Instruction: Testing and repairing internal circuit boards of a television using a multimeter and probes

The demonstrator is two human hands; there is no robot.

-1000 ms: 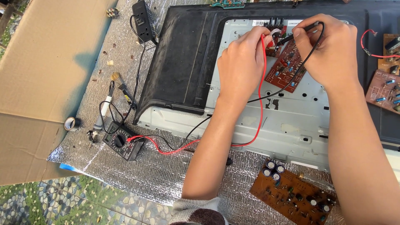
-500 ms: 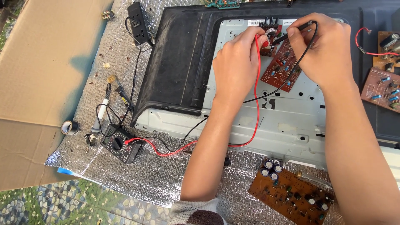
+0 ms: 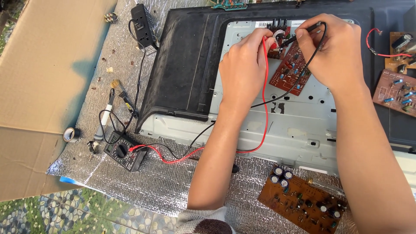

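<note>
A dark red circuit board (image 3: 291, 70) lies on the grey metal chassis (image 3: 299, 125) of an opened flat appliance with a black frame (image 3: 182, 69). My left hand (image 3: 245, 65) pinches the red probe, whose red lead (image 3: 264, 108) runs down to a small black multimeter (image 3: 125, 151) on the foil mat. My right hand (image 3: 331, 52) grips the black probe (image 3: 299, 34), tip pointing left at the board's upper corner beside my left fingertips. The black lead loops under my right hand and back across the chassis.
A brown board with capacitors (image 3: 303, 200) lies near the front edge. More boards (image 3: 396, 89) sit at the right. A black power adapter (image 3: 144, 27), a brush (image 3: 121, 93), a tape roll (image 3: 70, 134) and flat cardboard (image 3: 47, 78) are to the left.
The view has shifted slightly, so everything sits a little lower and to the right in the frame. Both hands stay at the red board's upper corner with the probes, barely moved.
</note>
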